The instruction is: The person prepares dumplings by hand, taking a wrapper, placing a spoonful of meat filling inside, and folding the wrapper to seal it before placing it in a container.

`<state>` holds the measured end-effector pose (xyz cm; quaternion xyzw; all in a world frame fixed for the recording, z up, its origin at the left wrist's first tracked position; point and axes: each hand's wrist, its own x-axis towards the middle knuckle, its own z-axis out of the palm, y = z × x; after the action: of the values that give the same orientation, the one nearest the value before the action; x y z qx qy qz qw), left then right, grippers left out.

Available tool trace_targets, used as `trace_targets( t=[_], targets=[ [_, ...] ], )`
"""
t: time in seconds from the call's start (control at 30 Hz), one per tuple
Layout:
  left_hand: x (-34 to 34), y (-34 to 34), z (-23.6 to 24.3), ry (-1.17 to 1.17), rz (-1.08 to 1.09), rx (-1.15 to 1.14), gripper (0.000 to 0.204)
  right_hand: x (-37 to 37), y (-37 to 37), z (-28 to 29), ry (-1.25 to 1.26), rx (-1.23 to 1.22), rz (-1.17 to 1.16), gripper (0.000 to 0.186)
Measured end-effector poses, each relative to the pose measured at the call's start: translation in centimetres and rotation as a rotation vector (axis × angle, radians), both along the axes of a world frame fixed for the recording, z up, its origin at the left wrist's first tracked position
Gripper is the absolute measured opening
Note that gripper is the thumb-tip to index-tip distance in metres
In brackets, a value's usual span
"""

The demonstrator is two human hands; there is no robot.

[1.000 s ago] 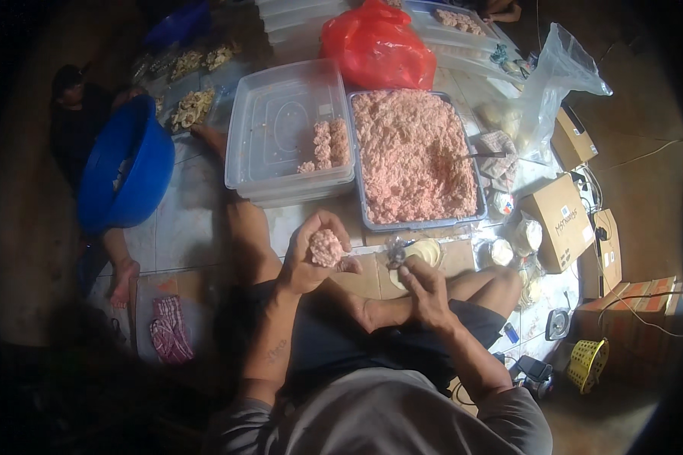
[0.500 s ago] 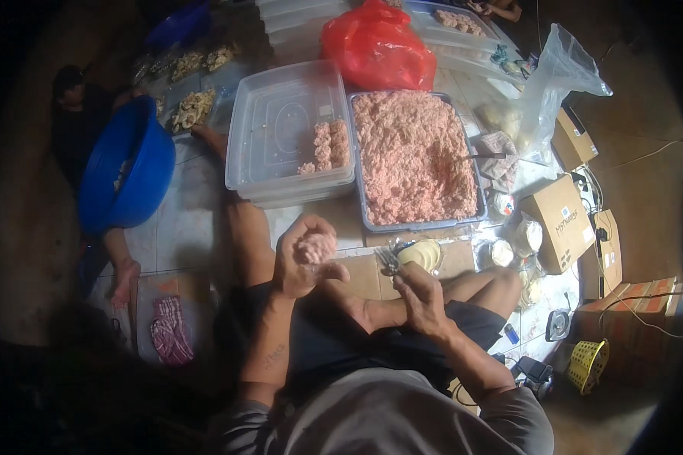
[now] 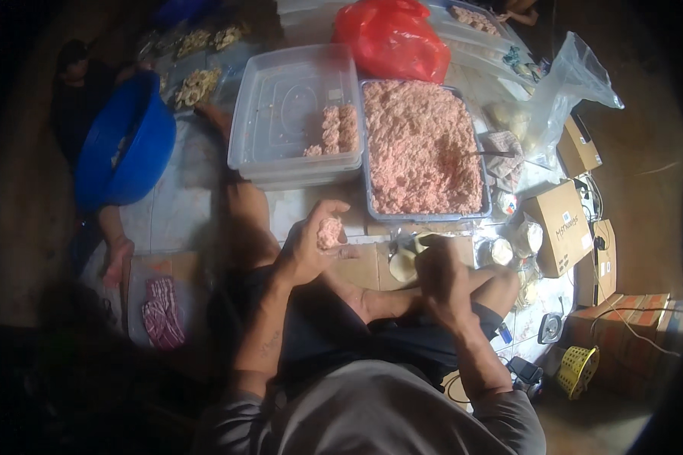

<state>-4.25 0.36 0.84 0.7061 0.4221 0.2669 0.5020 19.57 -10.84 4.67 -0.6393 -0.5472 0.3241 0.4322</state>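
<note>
My left hand (image 3: 302, 254) curls around a lump of pink minced meat (image 3: 328, 233), held above my crossed legs. To its right my right hand (image 3: 444, 284) is closed; the fork it gripped a moment ago is mostly hidden behind the fist. Beside that fist, pale round wrappers (image 3: 402, 265) lie on cardboard. Beyond my hands a grey-blue tub (image 3: 432, 218) is full of minced meat (image 3: 421, 144), with a utensil handle (image 3: 496, 154) sticking out at its right side. Left of the tub, a clear plastic box (image 3: 281, 106) holds rows of shaped meat pieces (image 3: 341, 129).
A red plastic bag (image 3: 391, 42) stands behind the tub. At left, a person sits by a blue basin (image 3: 125, 152). Striped gloves (image 3: 162, 312) lie lower left. Cardboard boxes (image 3: 560, 227), wrapped white packs (image 3: 501, 252) and a yellow basket (image 3: 578, 371) line the right.
My left hand has moved slightly right with the meat, its fingers closing more around it. The right hand has risen and turned, hiding the fork. The view has shifted slightly.
</note>
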Motion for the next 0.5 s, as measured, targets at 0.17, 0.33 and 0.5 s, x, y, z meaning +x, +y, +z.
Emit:
trace_targets(
  t=[0.17,0.33,0.5],
  targets=[
    [1.4,0.5,0.7,-0.057,-0.174,0.314,0.051,1.9,0.2,1.7,-0.065,0.039,0.205,0.021],
    [1.7,0.3,1.3,-0.119,-0.162,0.121,0.036,1.1,0.2,3.2,-0.176,0.083,0.280,0.019],
    [2.0,0.0,1.3,-0.065,-0.140,0.151,0.029,1.0,0.2,1.9,-0.181,0.119,0.294,0.021]
  ],
)
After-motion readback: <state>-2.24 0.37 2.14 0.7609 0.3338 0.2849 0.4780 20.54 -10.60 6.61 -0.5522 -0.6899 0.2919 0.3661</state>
